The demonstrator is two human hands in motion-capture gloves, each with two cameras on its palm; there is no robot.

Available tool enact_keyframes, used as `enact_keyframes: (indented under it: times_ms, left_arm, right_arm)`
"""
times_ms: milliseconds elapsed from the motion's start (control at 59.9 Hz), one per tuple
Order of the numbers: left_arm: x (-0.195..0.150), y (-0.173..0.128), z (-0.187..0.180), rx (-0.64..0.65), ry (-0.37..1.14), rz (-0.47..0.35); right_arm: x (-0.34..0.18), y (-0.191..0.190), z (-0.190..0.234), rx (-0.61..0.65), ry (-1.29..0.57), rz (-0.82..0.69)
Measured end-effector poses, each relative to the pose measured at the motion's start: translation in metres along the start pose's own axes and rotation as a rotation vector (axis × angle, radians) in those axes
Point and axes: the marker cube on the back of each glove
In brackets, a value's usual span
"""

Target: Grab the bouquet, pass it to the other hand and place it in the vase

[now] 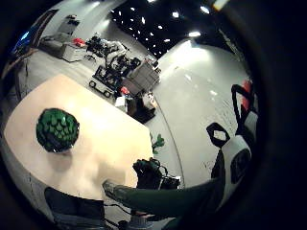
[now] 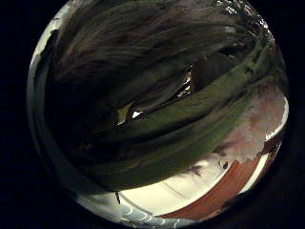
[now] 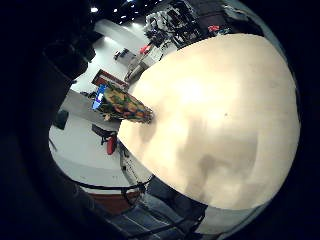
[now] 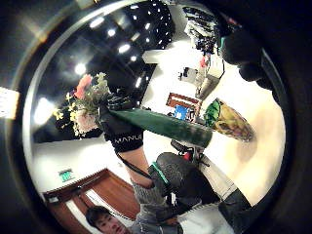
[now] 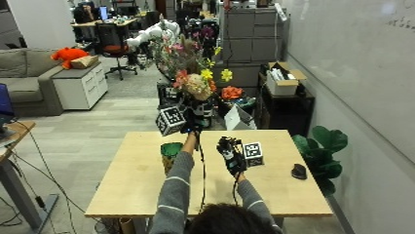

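Above the wooden counter (image 5: 272,195), the left hand (image 5: 192,127) is raised with its fingers curled around the bouquet's (image 5: 195,83) green stem wrap, holding the flowers upright in the air. The right hand (image 5: 231,155) hovers just beside it, fingers relaxed, holding nothing. The green vase (image 5: 170,152) stands on the counter below the left forearm.

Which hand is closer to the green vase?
Left. The left hand holds the bouquet up just above and behind the green vase. The right hand hovers open over the table, farther off to the vase's right.
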Motion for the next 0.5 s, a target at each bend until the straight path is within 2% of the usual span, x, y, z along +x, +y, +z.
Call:
enact_keyframes:
  times_ms: [67,134,217,284,351,401,468,501]
  left_arm:
    - [0.006,-0.017,-0.010,0.029,-0.024,0.032]
    - [0.018,-0.027,-0.025,0.051,-0.055,0.050]
    - [0.027,-0.040,-0.040,0.062,-0.078,0.054]
    - [0.025,-0.052,-0.042,0.078,-0.068,0.049]
    - [0.017,-0.064,-0.041,0.090,-0.045,0.034]
    - [0.014,-0.070,-0.041,0.090,-0.039,0.027]
    - [0.003,-0.080,-0.038,0.105,-0.041,0.034]
    - [0.005,-0.078,-0.042,0.103,-0.047,0.023]
  right_arm:
    - [-0.009,0.010,-0.002,0.009,0.006,0.018]
    - [-0.003,0.016,-0.010,0.068,0.165,0.074]
    - [-0.023,0.022,-0.003,0.028,0.043,-0.095]
    - [-0.020,0.022,-0.001,0.025,0.030,-0.105]
    - [-0.002,0.021,-0.004,0.042,0.102,0.018]
    - [-0.006,0.025,-0.005,0.047,0.118,0.025]
    - [0.004,0.029,-0.009,0.073,0.186,0.176]
    - [0.008,0.028,-0.011,0.082,0.204,0.202]
